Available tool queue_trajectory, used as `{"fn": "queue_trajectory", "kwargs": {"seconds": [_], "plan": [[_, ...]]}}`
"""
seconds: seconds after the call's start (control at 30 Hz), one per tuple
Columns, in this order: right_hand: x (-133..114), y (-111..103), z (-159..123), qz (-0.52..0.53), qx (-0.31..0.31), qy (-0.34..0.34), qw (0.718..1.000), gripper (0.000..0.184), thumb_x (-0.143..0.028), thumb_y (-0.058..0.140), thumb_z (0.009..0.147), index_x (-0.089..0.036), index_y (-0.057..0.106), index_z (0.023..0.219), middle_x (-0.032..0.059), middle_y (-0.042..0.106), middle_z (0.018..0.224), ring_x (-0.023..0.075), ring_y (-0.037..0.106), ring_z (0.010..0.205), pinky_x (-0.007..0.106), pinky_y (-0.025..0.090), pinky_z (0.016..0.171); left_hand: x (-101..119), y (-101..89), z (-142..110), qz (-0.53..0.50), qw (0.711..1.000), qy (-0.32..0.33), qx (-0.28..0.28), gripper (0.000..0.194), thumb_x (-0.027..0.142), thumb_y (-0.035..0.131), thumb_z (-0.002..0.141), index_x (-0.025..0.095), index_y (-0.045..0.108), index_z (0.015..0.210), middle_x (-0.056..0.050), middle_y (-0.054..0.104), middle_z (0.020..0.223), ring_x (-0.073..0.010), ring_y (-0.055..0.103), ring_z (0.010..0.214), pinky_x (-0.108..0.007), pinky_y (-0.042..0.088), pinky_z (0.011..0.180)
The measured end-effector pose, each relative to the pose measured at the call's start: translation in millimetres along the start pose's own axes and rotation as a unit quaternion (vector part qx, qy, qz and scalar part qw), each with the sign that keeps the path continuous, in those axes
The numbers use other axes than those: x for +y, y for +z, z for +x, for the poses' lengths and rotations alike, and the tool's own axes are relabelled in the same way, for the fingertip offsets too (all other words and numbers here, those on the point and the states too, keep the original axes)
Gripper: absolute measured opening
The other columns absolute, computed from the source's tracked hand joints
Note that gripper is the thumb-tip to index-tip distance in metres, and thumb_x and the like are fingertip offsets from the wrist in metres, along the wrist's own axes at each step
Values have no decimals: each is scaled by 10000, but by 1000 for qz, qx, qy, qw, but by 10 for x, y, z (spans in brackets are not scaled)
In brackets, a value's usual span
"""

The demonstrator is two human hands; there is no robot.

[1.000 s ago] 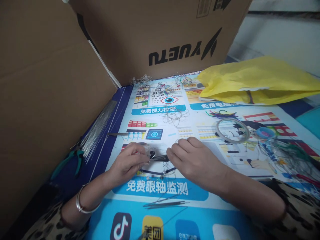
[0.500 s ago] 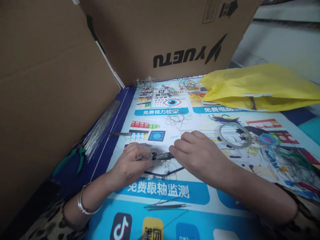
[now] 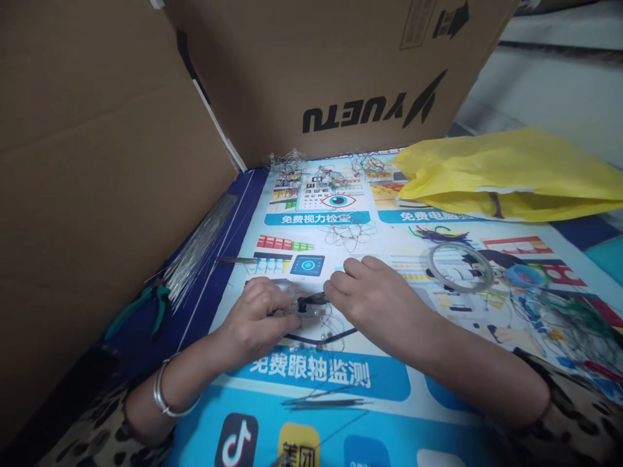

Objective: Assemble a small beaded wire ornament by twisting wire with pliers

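My left hand [image 3: 265,318] is closed in a pinch at the middle of the printed sheet, on a thin wire piece [image 3: 296,293] mostly covered by the fingers. From its fingertips a short dark, glossy strip [image 3: 314,299] runs to my right hand [image 3: 372,292], whose fingers are closed on the other end. What exactly the strip is stays unclear. Beneath and between the hands lie fine wire loops [image 3: 335,327] with small beads. Nearer to me is a bundle of thin dark wires [image 3: 326,403].
Teal-handled pliers [image 3: 158,305] and a bundle of silvery wires [image 3: 199,243] lie at left, beside a cardboard wall [image 3: 97,130]. A clear tape roll [image 3: 460,267], coloured wires [image 3: 438,233] and a yellow bag [image 3: 516,175] are at right. A wire flower shape [image 3: 348,233] lies beyond the hands.
My right hand has come slightly left, closer to my left hand, and less of the dark strip shows between them. The whole view has shifted a little.
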State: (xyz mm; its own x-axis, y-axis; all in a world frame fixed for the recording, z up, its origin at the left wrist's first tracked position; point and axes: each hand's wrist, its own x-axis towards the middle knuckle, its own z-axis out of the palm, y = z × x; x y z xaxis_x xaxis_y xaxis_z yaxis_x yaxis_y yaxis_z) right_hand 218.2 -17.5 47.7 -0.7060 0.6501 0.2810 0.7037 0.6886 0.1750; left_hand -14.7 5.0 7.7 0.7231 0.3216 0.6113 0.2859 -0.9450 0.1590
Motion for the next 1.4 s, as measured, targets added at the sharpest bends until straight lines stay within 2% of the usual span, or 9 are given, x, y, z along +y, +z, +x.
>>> {"fn": "queue_trajectory", "kwargs": {"seconds": [0.2,0.37,0.57,0.83,1.03,1.4], "plan": [[32,-16,-33,2,3,8,1000,93,-116,574,812,-175,588,741,26,585,723,192,438,728,330,225,619,15,-52,-2,50,997,61,-13,216,52,590,764,159,634,947,-29,568,804,-164,480,830,-387,410,808],[40,-15,-49,7,17,-5,1000,98,-145,534,846,-178,576,764,28,572,734,191,427,746,330,230,640,20,-53,13,39,998,49,-16,217,48,589,756,165,635,933,-36,573,823,-173,480,832,-385,408,789],[-5,18,-13,7,26,-9,1000,83,-133,556,823,-173,585,755,25,576,705,183,437,707,321,239,625,17,-38,8,38,998,45,-25,189,59,586,772,173,630,916,-37,585,821,-167,488,833,-378,410,789],[-19,22,-27,20,-30,44,998,78,-135,574,795,-170,589,727,38,614,711,175,474,681,307,244,599,17,-52,7,47,997,45,-35,196,69,571,788,183,619,940,-38,626,826,-165,509,832,-367,420,787],[-20,56,-3,42,-49,64,996,88,-170,582,801,-185,580,715,21,602,704,174,472,681,306,242,606,10,-67,-10,63,992,61,-86,128,88,548,819,161,602,909,-38,655,895,-160,554,823,-357,402,769],[66,169,-101,21,14,32,999,107,-146,509,839,-166,596,780,37,571,726,179,439,736,324,244,646,6,-44,-63,56,997,26,-53,172,90,605,789,158,588,947,-49,669,919,-143,588,795,-306,460,691]]}}
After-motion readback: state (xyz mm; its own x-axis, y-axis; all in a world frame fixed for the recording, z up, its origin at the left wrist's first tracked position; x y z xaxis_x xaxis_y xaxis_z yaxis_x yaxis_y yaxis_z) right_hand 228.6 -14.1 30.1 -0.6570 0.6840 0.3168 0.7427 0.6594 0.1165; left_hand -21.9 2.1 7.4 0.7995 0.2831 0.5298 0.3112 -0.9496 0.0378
